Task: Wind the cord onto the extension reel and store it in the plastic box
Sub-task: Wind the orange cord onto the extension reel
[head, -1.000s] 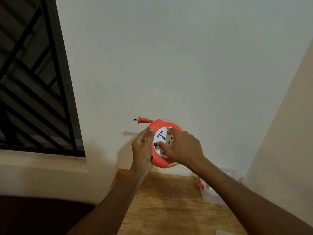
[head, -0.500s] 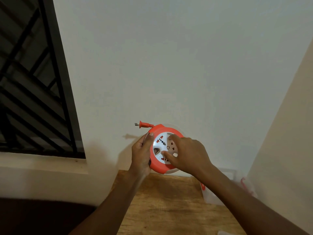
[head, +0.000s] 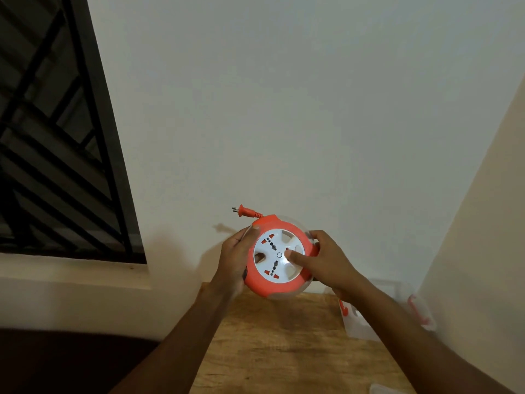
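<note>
Head view has the orange extension reel (head: 277, 258) held up in the middle of the frame, above the wooden tabletop (head: 272, 345). Left hand (head: 235, 258) has its grip wrapped round the reel's left rim, and right hand (head: 321, 260) grasps the right edge with a thumb on the white socket face. Orange plug (head: 246, 211) sticks out at the reel's upper left. Clear plastic box (head: 366, 327) sits lower right, partly behind the right arm.

Wooden table (head: 272, 354) sat against white wall (head: 284, 109). Dark window with black diagonal grille (head: 51, 155) at left, pale sill (head: 71, 274) below it. Cream side wall (head: 483, 223) at right.
</note>
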Motion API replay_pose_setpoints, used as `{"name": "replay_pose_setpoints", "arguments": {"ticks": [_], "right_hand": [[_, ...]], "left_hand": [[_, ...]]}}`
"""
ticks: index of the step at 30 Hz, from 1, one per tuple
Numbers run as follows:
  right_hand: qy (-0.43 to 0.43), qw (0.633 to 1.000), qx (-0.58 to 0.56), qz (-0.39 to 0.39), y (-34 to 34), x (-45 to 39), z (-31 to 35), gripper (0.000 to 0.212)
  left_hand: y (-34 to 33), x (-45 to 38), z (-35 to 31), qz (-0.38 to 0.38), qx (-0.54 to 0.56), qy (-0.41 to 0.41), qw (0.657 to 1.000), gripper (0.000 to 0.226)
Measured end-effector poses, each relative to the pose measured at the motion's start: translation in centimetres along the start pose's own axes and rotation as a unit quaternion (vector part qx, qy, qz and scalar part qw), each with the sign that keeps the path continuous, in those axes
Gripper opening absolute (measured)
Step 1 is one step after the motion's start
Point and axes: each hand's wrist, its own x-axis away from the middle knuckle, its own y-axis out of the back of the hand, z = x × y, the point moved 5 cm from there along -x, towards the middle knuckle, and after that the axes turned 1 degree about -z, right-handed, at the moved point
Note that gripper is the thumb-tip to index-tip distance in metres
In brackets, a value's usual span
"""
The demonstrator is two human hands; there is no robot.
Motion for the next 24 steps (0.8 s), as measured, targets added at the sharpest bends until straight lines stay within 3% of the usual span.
{"name": "replay_pose_setpoints", "arguments": {"ticks": [6,13,19,24], "right_hand": [[-0.068,0.997,-0.037,-0.015,-2.0,0.4,-4.0,0.062],[-0.222,0.969,-0.111,0.014,-5.5,2.6,-11.0,0.061],[-0.279,0.948,-0.144,0.058,-8.4,3.6,-14.3,0.063],[-0.315,0.934,-0.167,0.040,-10.7,2.8,-16.8,0.063]], "left_hand": [[1.0,-0.5,2.4,-0.009,-0.108,0.070,0.992,0.026],[5.1,-0.8,8.8,-0.021,-0.106,0.136,0.985,0.028],[7.9,-0.1,14.2,-0.029,-0.100,0.190,0.976,0.041],[9.9,-0.6,16.8,-0.055,-0.128,0.231,0.963,0.043]]}}
